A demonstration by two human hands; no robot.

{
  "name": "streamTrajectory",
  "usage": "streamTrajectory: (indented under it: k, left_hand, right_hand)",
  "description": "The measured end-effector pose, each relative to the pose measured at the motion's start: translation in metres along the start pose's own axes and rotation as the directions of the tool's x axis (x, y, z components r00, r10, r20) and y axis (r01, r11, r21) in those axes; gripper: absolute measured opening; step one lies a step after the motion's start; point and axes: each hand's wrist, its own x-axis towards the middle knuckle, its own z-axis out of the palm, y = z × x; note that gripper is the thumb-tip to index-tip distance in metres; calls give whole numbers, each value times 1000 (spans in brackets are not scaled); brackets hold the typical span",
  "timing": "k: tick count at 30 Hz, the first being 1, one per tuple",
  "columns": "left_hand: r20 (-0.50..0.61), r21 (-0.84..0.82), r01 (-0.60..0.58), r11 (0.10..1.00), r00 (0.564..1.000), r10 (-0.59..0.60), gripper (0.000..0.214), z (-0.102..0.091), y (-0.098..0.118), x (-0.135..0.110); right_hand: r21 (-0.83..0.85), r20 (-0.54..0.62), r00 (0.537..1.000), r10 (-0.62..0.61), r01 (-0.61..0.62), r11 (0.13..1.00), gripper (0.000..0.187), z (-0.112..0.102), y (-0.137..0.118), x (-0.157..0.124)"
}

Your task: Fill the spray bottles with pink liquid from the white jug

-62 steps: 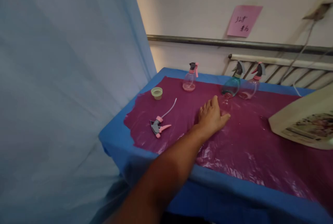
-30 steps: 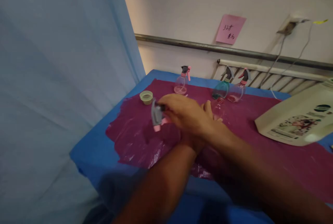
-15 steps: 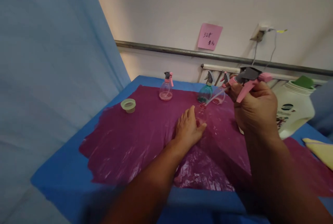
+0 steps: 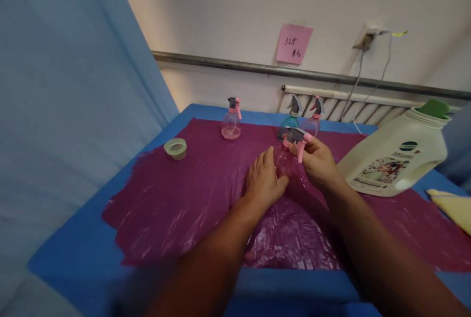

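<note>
My left hand (image 4: 265,178) is wrapped round the side of a clear pink spray bottle (image 4: 284,160) that stands upright on the purple plastic sheet (image 4: 184,184). In my right hand (image 4: 319,161) is a grey and pink spray head (image 4: 297,136), held at the bottle's mouth. Its tube is no longer visible outside the bottle. Whether the collar is seated on the neck, I cannot tell. Just behind stand a teal spray bottle (image 4: 290,121) and a clear one with a pink and grey head (image 4: 312,123), both partly covered.
A spray bottle with pink liquid (image 4: 231,132) stands at the back left, with a small greenish cup (image 4: 175,147) nearer. At right are a large white jug (image 4: 393,160) with a green cap (image 4: 434,108) and a yellow cloth (image 4: 451,209). A metal rail (image 4: 235,63) crosses the wall behind.
My right hand has come down and left, bringing the spray head to the bottle's mouth, and the tube has gone inside. My left hand has stayed on the bottle.
</note>
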Motion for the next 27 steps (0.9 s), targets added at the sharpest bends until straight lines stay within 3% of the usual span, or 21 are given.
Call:
streamTrajectory:
  k: [9,15,18,24,27]
  left_hand:
    - [20,-17,0,1000,1000,1,80,1,-1,1]
    - [-9,-53,-7,999,1000,7,69,2,-1,1]
    - [-18,-77,-6,997,1000,4,75,3,-2,0]
    - [-77,-137,-263,955,964,255,95,4,-6,3]
    - [-83,-187,-309,932,951,299,96,2,-8,4]
  right_hand:
    - [-70,100,995,-22,29,997,48,-6,6,4]
    - [-21,23,998,-66,66,998,52,-3,12,6]
    - [-25,-24,996,-91,90,996,56,0,15,7]
    - [-59,-35,993,-116,114,992,62,3,18,10]
    - [-51,-43,994,-97,95,994,64,3,19,12]
